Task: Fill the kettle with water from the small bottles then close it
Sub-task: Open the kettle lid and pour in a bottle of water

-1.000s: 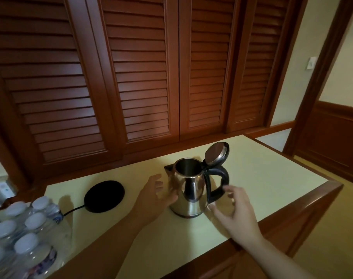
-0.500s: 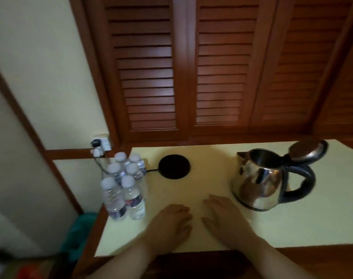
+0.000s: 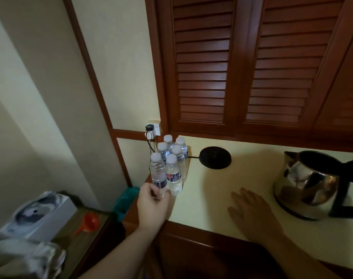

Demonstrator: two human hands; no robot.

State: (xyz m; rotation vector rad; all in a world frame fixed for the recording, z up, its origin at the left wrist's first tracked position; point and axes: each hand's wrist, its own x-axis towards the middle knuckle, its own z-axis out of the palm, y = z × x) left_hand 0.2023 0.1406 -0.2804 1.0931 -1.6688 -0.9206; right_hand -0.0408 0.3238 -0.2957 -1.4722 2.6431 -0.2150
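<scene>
Now left hand (image 3: 151, 206) grips nearest bottle (image 3: 157, 174) (clear water); kettle (image 3: 308, 186) open.

Left hand (image 3: 153, 204) curled forward, right hand (image 3: 252, 210) flat, fingers spread

Bare counter (image 3: 207, 190) btwn bottles (image 3: 169, 158), kettle (image 3: 308, 184)

Clear bottles (image 3: 167, 164) with white caps, shiny silver kettle (image 3: 306, 184), black base (image 3: 215, 157), cream countertop (image 3: 207, 196), reddish-brown louvred doors (image 3: 242, 63).
</scene>
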